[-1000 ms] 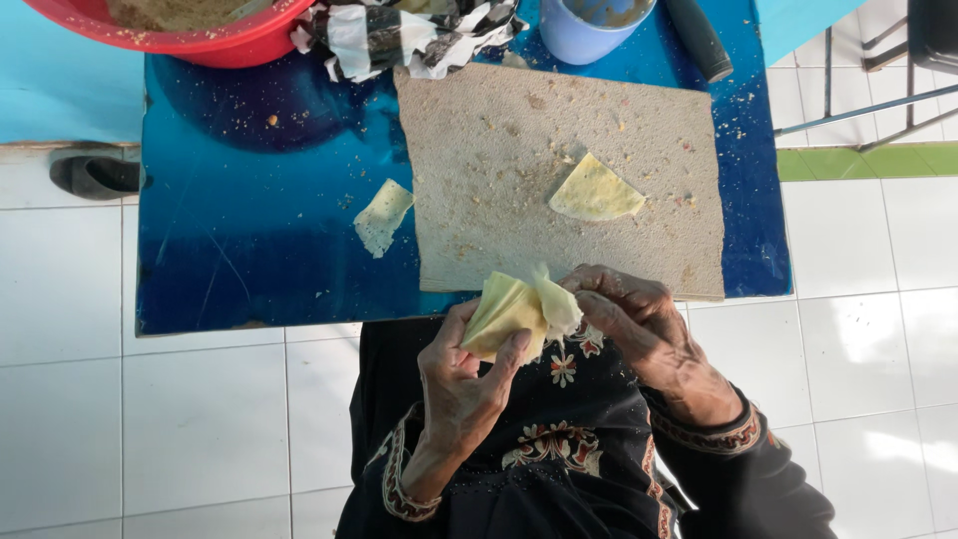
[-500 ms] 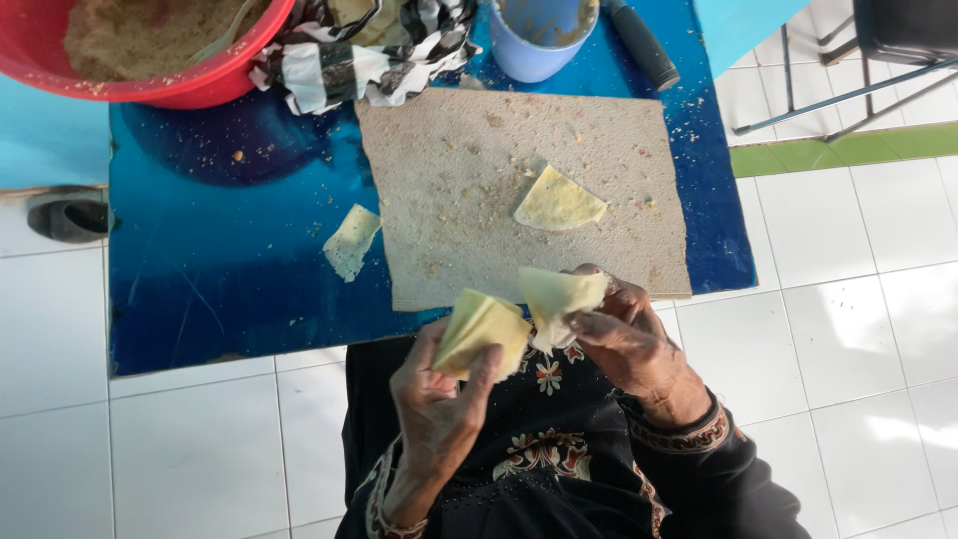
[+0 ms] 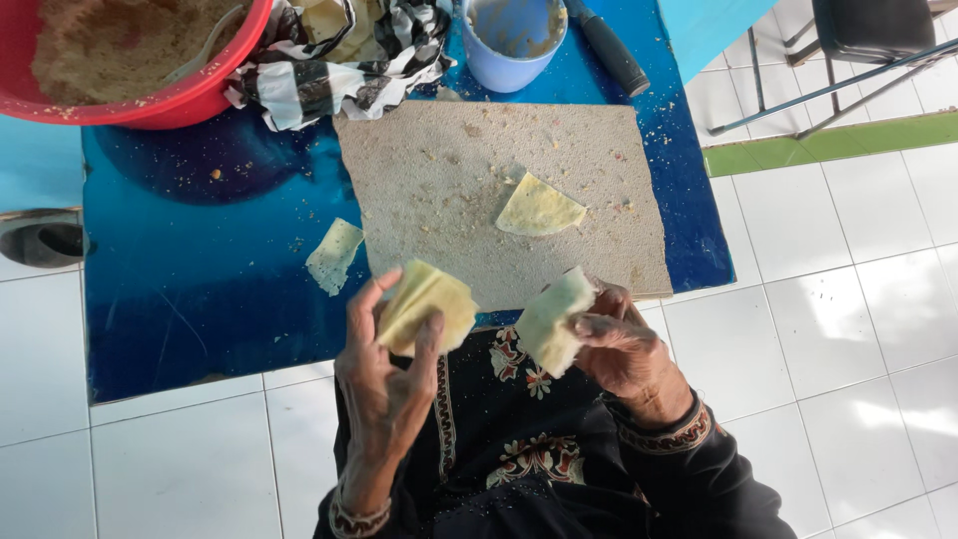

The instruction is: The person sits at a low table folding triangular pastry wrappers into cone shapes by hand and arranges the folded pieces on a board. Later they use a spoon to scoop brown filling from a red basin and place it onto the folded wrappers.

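i see my left hand (image 3: 384, 374) low in the frame, at about seven o'clock from the centre, its fingers and thumb closed around a small stack of pale yellow wrappers (image 3: 427, 307). my right hand (image 3: 624, 344) sits at about five o'clock, pinched onto a single pale wrapper (image 3: 554, 321) that hangs tilted from its fingertips. the two hands are apart, with a gap of dark embroidered sleeve and dress between them, and the two lots of wrappers do not touch.

straight ahead at twelve o'clock lies a tan board (image 3: 439, 190), dusted with crumbs, on a blue mat (image 3: 190, 299). a folded wrapper (image 3: 539, 208) rests on the board, at one o'clock from my right hand. a loose scrap of wrapper (image 3: 334, 255) lies on the blue mat just off the board's left edge, at about eleven o'clock from my left hand.

further out at eleven o'clock stands a red basin (image 3: 195, 95) holding brownish crumbly filling. beside it, at twelve o'clock, is a black and white striped cloth (image 3: 299, 80) bunched around more pale wrappers. a blue cup (image 3: 514, 50) stands at one o'clock, with a dark handle (image 3: 609, 45) lying just beside it. white floor tiles (image 3: 828, 299) surround the mat.
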Demonstrator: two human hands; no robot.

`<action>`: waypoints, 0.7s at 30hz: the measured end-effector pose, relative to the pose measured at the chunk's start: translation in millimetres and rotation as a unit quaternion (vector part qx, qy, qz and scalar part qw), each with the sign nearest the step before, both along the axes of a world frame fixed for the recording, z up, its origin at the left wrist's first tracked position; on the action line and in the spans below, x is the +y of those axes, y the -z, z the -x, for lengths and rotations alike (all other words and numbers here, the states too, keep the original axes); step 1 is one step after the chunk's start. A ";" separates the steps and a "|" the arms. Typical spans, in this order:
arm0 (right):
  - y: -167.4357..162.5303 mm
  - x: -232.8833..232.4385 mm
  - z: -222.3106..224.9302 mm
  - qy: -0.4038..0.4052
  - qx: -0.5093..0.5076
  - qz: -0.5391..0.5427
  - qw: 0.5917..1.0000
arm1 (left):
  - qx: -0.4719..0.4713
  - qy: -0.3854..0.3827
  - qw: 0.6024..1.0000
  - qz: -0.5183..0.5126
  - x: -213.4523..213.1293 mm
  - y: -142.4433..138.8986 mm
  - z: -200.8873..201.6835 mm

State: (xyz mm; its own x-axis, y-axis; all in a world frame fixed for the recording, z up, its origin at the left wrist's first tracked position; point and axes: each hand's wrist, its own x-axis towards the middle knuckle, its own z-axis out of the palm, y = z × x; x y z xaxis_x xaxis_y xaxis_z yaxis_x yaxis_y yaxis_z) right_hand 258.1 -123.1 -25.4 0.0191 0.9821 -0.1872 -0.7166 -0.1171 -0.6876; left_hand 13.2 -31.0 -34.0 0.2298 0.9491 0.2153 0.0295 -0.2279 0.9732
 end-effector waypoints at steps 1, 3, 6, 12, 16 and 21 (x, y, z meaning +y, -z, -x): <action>0.0 0.6 0.1 -0.007 -0.024 -0.001 1.000 | 0.047 -0.016 0.999 -0.015 6.7 -1.7 2.5; 0.4 1.8 -0.6 -0.018 -0.057 -0.001 0.998 | 0.101 -0.054 0.993 -0.013 19.6 -6.2 11.1; 1.5 4.1 -2.5 -0.029 -0.070 -0.003 0.997 | 0.197 -0.125 0.971 -0.045 36.3 -13.7 33.5; -0.6 9.9 0.7 -0.028 -0.067 -0.017 0.997 | 0.436 -0.260 0.823 -0.257 35.0 -15.8 44.1; -6.6 10.7 10.3 -0.040 -0.073 -0.026 0.996 | 0.200 -0.005 0.968 -0.153 -13.3 -9.7 20.7; -9.6 9.5 19.6 -0.051 -0.184 -0.079 0.978 | -0.213 0.166 0.925 0.266 -45.1 13.5 -21.9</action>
